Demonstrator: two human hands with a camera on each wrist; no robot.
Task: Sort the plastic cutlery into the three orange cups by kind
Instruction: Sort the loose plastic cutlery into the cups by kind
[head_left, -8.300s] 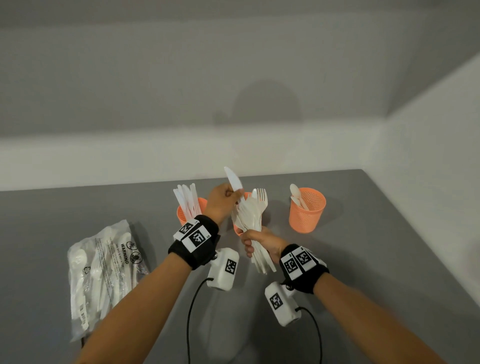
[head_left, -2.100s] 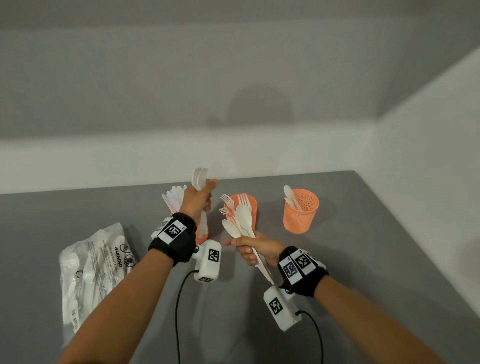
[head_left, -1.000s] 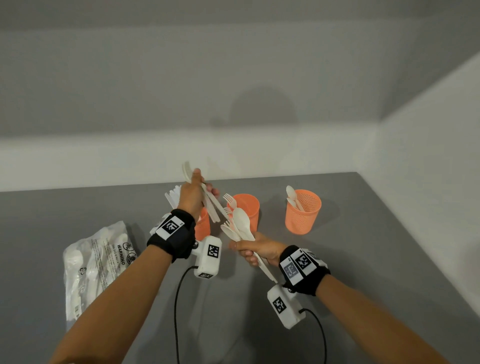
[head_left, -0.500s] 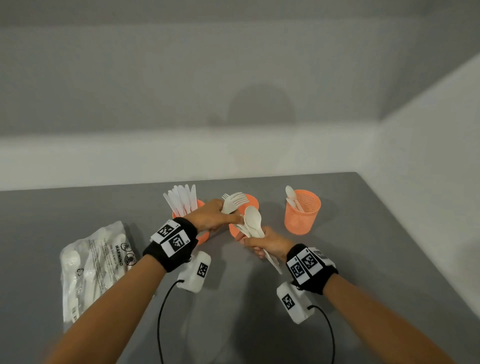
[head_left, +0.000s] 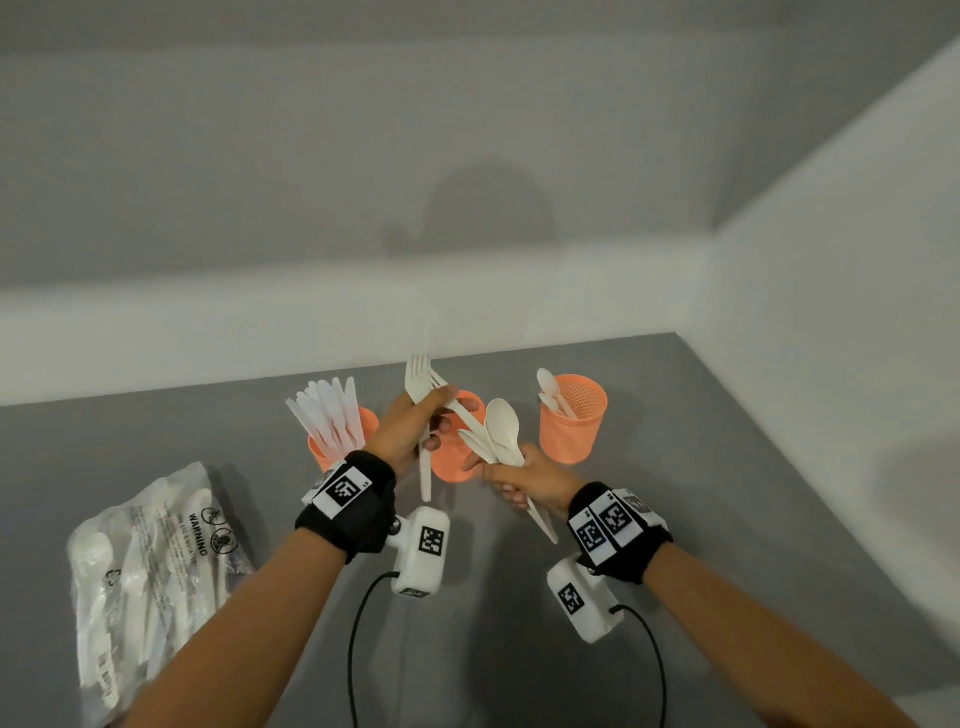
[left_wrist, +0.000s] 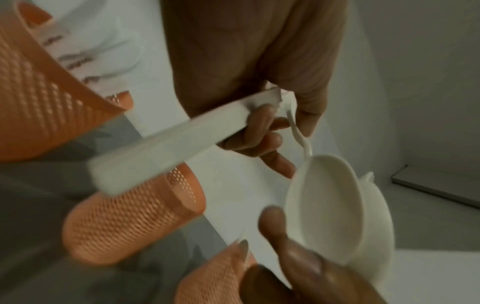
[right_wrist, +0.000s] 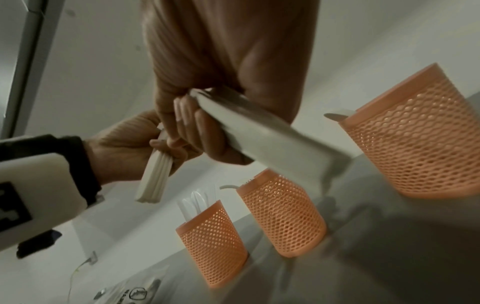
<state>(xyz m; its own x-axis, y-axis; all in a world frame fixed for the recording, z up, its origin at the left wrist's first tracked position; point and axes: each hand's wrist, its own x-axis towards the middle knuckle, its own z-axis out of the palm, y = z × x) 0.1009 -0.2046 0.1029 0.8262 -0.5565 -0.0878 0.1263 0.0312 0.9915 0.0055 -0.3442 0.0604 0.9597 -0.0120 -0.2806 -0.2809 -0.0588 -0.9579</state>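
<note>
Nearest, the right hand (head_left: 524, 480) is curled round a bundle of spoons (head_left: 501, 434), bowls up and fanned toward 11 o'clock; it seems to serve as the holder for what is left to sort. Just beyond, at 10 o'clock from it, the left hand (head_left: 410, 426) grips a few forks (head_left: 421, 384) by their handles, tines up, right over the middle cup (head_left: 454, 457), probably to drop them in, since that looks like the fork cup.

Further out, the left cup (head_left: 340, 441) at 9 o'clock of the middle one stands full of knives (head_left: 327, 410); the right cup (head_left: 571, 421) at 3 o'clock holds a few spoons. A bag (head_left: 150, 561) of more cutlery lies on the grey table (head_left: 727, 519) at about 8 o'clock.

The head view alone shows which kind each cup holds. The right wrist view shows, from low down, the fork handles pressed flat together in the left hand's fingers (right_wrist: 166, 144), and the cups' mesh walls. The left wrist view, blurred, brings one spoon bowl close.
</note>
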